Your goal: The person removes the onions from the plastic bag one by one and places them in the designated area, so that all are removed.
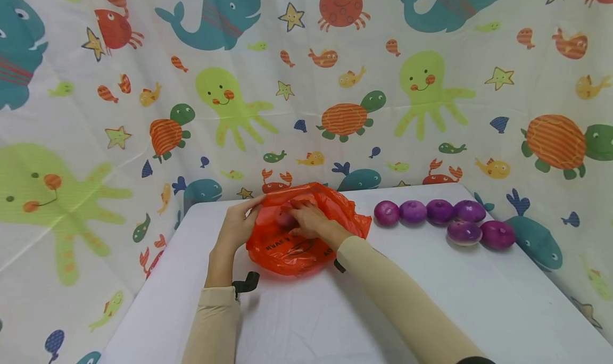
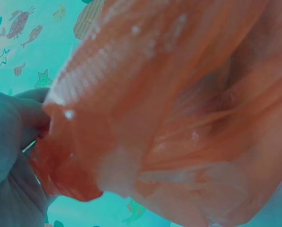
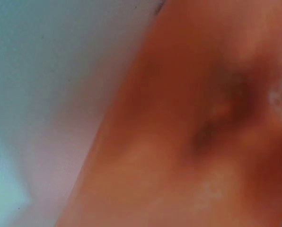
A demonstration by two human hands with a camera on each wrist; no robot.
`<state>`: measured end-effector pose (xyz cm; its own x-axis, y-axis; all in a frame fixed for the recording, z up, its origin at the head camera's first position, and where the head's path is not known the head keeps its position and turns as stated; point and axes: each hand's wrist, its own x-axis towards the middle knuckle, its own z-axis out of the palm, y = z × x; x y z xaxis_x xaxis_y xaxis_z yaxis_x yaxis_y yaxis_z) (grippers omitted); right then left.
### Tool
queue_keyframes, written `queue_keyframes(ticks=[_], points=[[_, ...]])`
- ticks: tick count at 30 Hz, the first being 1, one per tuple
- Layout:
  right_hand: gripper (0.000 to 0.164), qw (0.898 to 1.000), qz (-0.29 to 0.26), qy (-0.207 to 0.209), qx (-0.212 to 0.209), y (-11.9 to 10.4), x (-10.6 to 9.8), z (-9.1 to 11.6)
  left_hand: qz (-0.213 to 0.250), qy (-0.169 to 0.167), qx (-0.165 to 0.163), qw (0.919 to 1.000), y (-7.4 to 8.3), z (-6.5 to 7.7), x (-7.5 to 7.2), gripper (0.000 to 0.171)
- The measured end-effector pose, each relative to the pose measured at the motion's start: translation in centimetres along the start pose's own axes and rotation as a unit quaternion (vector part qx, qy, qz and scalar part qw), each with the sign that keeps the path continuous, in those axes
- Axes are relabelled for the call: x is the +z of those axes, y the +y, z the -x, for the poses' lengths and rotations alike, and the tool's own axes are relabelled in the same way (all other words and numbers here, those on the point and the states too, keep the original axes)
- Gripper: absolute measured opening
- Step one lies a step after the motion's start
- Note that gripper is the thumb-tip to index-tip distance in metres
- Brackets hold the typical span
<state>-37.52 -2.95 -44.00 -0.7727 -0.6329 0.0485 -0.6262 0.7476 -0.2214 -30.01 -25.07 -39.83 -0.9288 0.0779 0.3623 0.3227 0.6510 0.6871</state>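
In the head view my left hand (image 1: pixel 238 223) grips the left rim of a red plastic bag (image 1: pixel 297 255), holding its mouth open toward me. The left wrist view shows the bag's thin film (image 2: pixel 131 118) bunched between thumb and fingers. Inside the bag is my right hand (image 1: pixel 308 220), its fingers and thumb around a purple red onion (image 1: pixel 286 218). Dark printed lettering runs along the bag's near side. Blurred orange film fills most of the right wrist view.
Several glossy red onions (image 1: pixel 440 211) lie in two rows at the table's back right, beside the bag. A white cloth covers the table (image 1: pixel 306 321). Behind and around it hangs a curtain (image 1: pixel 306 60) printed with sea animals.
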Motion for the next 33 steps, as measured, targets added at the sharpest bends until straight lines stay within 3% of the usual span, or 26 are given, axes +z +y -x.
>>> queue_keyframes(ticks=[23, 33], points=[[0.062, 0.994, -0.069, 0.069, -0.055, 0.6, 1.0, 0.8, -0.002, 0.004, -0.010, 0.9999, 1.2, 1.0, 0.3, 0.039], [0.064, 0.993, -0.083, 0.065, -0.048, 0.2, 0.9, 1.1, -0.001, 0.004, -0.014, 0.9999, 1.3, 1.1, 0.2, 0.039]])
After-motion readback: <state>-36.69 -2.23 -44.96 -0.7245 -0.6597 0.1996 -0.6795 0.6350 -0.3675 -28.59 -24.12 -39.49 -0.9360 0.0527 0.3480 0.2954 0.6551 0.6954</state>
